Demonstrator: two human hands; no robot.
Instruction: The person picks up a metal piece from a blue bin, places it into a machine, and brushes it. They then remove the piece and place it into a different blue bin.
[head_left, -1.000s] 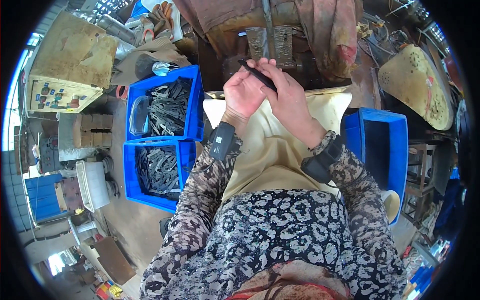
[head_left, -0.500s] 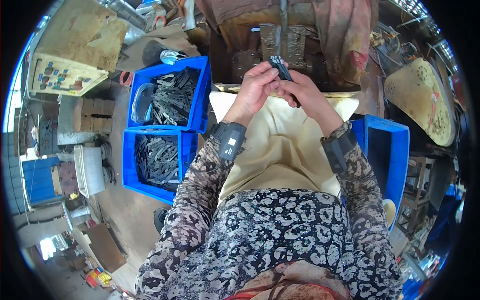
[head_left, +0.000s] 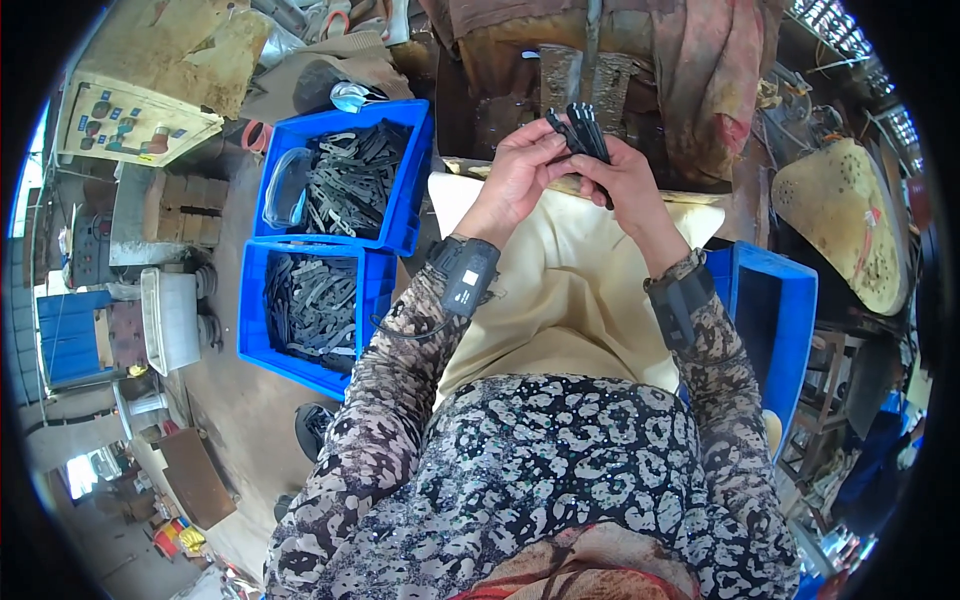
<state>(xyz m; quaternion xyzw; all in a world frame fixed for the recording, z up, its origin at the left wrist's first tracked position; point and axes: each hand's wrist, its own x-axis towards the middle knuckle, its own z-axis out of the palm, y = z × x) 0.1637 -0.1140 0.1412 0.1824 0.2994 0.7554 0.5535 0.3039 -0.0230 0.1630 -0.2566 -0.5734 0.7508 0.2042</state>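
Both my hands are raised over the far edge of the cream apron (head_left: pixel 560 240). My right hand (head_left: pixel 630 190) grips a small bundle of thin dark metal strips (head_left: pixel 588 132), fanned a little at their upper ends. My left hand (head_left: pixel 520 175) pinches a single dark strip (head_left: pixel 560 125) just left of the bundle, thumb and fingers closed. To the left, two blue bins hold heaps of similar strips: the far bin (head_left: pixel 418 180) and the near bin (head_left: pixel 376 300). The lower part of the bundle is hidden by my right fingers.
A clear plastic tub (head_left: pixel 286 190) lies in the far bin, with a face mask (head_left: pixel 352 96) at its rim. Another blue bin (head_left: pixel 780 262) stands to my right. Ahead is a wet, brown-stained machine with draped cloth (head_left: pixel 700 90). A control box (head_left: pixel 140 125) stands far left.
A strip now stands apart from the bundle in my left fingers, and the bundle's ends have spread. The bins and machine have shifted slightly in view.
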